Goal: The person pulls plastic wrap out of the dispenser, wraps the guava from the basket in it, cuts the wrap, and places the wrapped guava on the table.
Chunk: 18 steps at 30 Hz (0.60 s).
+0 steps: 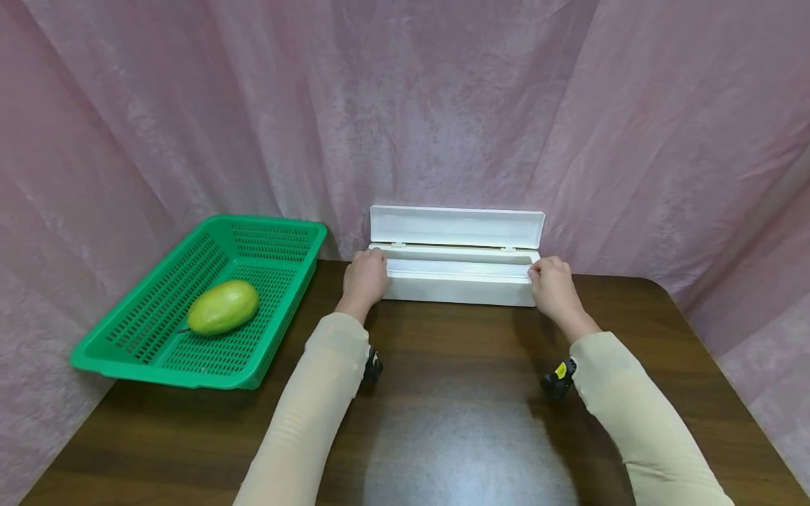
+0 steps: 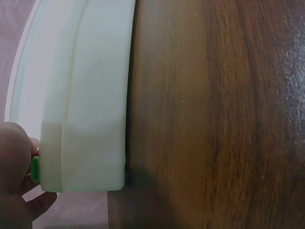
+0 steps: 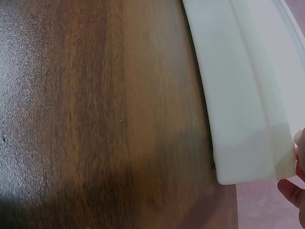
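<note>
Both ends gripped, lid (image 1: 457,226) raised

At the far edge of the tabletop (image 1: 443,393), the white case (image 1: 458,289) is gripped at its two ends by the curled fingers of the left hand (image 1: 365,275) and the right hand (image 1: 553,281). Opening is judged complete, the lid being up; what remains cannot be told. A yellow-green fruit (image 1: 223,308) is seen, untouched, in a green basket (image 1: 158,376) at the left edge.

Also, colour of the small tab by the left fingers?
Small tab: green, clearest in the left wrist view.
</note>
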Tool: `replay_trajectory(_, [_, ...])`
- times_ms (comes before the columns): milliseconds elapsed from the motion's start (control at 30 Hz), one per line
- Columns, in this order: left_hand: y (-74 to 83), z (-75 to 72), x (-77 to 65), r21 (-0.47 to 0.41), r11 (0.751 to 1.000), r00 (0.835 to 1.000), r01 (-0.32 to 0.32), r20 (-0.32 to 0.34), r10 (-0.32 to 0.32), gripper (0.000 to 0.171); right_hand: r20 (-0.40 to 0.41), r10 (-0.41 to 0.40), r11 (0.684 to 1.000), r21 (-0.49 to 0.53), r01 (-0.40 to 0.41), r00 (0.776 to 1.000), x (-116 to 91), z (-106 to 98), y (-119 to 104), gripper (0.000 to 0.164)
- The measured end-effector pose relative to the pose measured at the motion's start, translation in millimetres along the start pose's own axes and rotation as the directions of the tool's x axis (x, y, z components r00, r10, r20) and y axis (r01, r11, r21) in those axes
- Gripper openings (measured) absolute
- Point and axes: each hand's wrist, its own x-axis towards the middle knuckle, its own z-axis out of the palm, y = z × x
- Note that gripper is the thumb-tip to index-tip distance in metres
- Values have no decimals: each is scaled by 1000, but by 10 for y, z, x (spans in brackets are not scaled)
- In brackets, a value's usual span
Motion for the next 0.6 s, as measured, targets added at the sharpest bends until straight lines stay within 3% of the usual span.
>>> replay_trajectory(333, [-26,-68,-26,-112,994,1000,18,5,-18,23,-11,-40,999,24,40,999,26,-23,29,24])
replay_trajectory(600, [-77,-19,-18,-185,982,1000,18,-13,-20,24,8,-74,997,19,74,997,-1,-60,54,24])
